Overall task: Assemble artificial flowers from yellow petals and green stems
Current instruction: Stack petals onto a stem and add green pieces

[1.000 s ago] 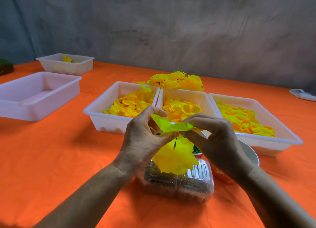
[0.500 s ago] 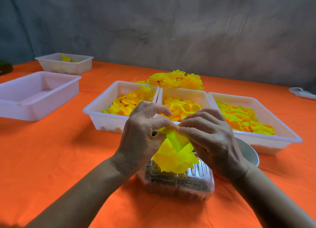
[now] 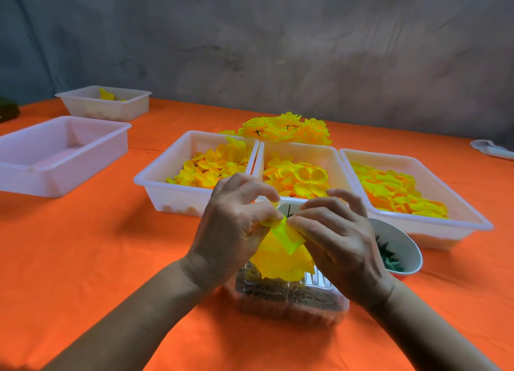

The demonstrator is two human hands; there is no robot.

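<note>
A: Obs. 1, work piece. The half-built yellow flower (image 3: 281, 259) sat between both hands, above the clear plastic box (image 3: 289, 301). The left hand (image 3: 230, 231) pinched a folded yellow petal (image 3: 286, 233) with curled thumb and forefinger; the right hand (image 3: 336, 237) pinched the same petal from the other side, fingertips of the two hands nearly touching.

B: Stem?

A: A thin dark stem (image 3: 289, 210) stood up just beyond the fingertips. Its lower run was hidden by petal and fingers.

B: Surroundings?

A: Beyond the fingers, three white trays side by side: left petal tray (image 3: 172, 187), middle petal tray (image 3: 294, 151), right petal tray (image 3: 459, 212), each holding loose yellow-orange petals. Behind them, a heap of finished flowers (image 3: 289, 128). Just right of the right hand, a white bowl (image 3: 409, 245) with green pieces, partly covered by that hand. Far left of the fingers, an empty-looking white tray (image 3: 55, 159) and a small tray (image 3: 105, 103) with one yellow piece. All on the orange cloth (image 3: 83, 259).

B: Unclear items?

A: The box contents read only as brown specks. A dark object at the left edge and a white one at the right edge were cut off. No legible writing.
</note>
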